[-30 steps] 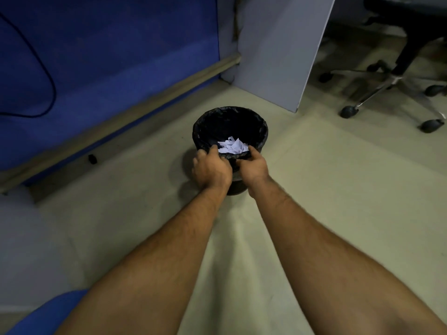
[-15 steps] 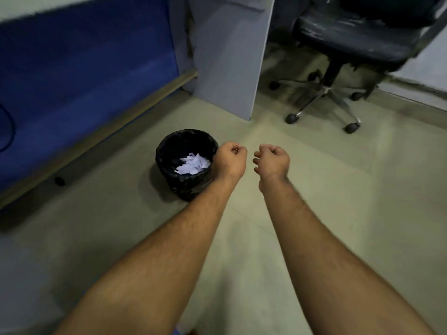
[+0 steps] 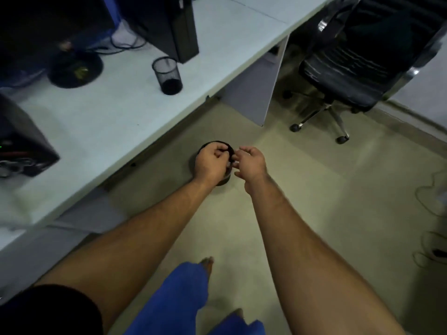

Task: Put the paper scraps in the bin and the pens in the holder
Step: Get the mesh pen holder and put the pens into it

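Note:
The small black bin (image 3: pixel 214 143) stands on the floor just off the desk's front edge, mostly hidden behind my hands. My left hand (image 3: pixel 210 163) hovers over it with the fingers curled into a fist and nothing visible inside. My right hand (image 3: pixel 251 163) is close beside it, fingers loosely apart and holding nothing. The paper scraps inside the bin are covered by my hands. A black mesh pen holder (image 3: pixel 167 75) stands upright on the white desk (image 3: pixel 101 122); its inside is too dark to read. No pens are in view.
A black computer tower (image 3: pixel 169 25), a round black stand base (image 3: pixel 75 68) and a dark box (image 3: pixel 21 141) sit on the desk. A black office chair (image 3: pixel 358 68) stands at the right. Cables (image 3: pixel 433 201) lie on the floor at far right. My blue trouser leg (image 3: pixel 183 293) shows below.
My hands came off the bin's rim, pulled back as fists, and now hover together over the bin. The view lifted from under the desk to above its top.

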A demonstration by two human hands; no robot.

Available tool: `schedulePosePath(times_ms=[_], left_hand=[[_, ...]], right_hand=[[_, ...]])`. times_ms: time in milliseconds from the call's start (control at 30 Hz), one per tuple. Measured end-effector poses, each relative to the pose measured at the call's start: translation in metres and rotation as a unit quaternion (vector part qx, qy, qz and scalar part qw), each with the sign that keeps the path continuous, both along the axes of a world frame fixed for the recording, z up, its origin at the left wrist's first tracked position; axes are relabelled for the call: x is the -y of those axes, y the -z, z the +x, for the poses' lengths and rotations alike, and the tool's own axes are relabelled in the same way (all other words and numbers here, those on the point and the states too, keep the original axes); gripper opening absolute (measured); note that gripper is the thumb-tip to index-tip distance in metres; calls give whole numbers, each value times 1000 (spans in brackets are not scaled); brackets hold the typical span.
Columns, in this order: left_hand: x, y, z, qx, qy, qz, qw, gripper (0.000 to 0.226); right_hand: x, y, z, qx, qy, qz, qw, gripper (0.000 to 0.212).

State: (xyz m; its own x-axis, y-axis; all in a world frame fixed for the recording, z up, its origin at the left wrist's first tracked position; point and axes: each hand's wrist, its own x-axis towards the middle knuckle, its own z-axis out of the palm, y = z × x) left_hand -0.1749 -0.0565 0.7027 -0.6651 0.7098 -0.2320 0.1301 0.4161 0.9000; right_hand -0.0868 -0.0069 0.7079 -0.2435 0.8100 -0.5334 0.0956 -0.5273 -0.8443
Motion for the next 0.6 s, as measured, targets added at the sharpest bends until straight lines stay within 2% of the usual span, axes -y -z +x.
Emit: schedulePosePath(times_ms=[133,300,433,600], left_hand=[[38,-65,-23,-7,-28,15,999,15],[53,-104,-68,-3,-28,35,999,12],[46,-103,-126,-20,-52,17,998,15],[13,-79,-216,-25,-64,-31,997,27]], right_hand=[[29,-74,-31,-17,-4,-1,1000,14],[52,-110,-80,-2,-37,9,999,13],[43,-111,-130,25,20,32,999,19],[17,-96,-205,67,32,20,997,17]])
